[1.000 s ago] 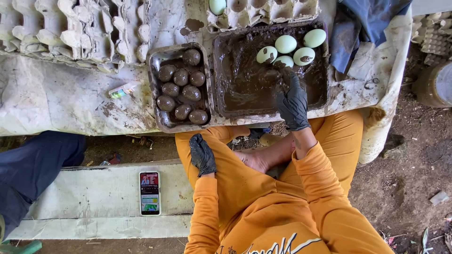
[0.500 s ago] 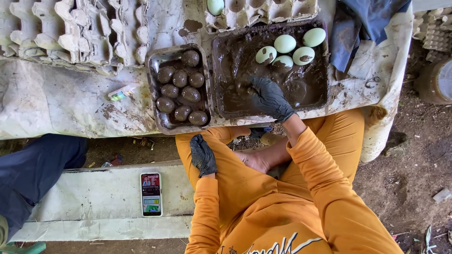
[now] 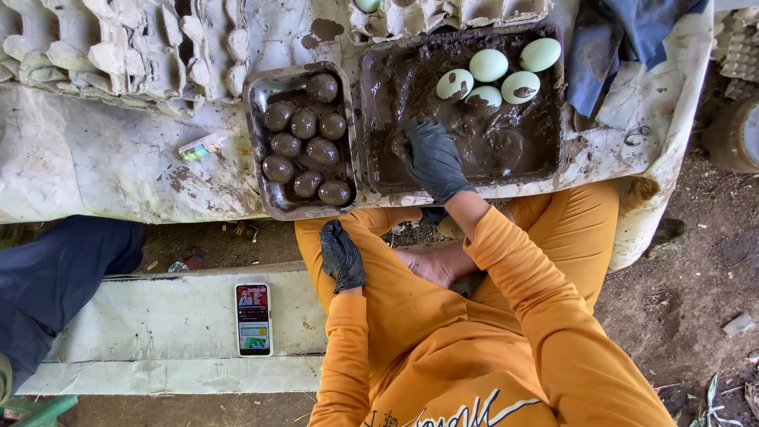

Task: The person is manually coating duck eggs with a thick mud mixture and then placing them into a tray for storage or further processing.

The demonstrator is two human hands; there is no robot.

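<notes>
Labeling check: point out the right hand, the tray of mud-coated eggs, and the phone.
right hand (image 3: 431,158), head view, back of glove.
tray of mud-coated eggs (image 3: 257,87), head view, left rim.
phone (image 3: 253,319), head view, screen centre.

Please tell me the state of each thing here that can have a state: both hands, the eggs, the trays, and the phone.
right hand: gloved, pressed into the mud, closed on nothing visible
left hand: gloved, resting on the thigh, holding nothing
pale eggs: four, partly smeared with mud
coated eggs: fully mud-covered
large tray: filled with wet mud
small tray: holds the coated eggs
phone: screen lit, face up
</notes>
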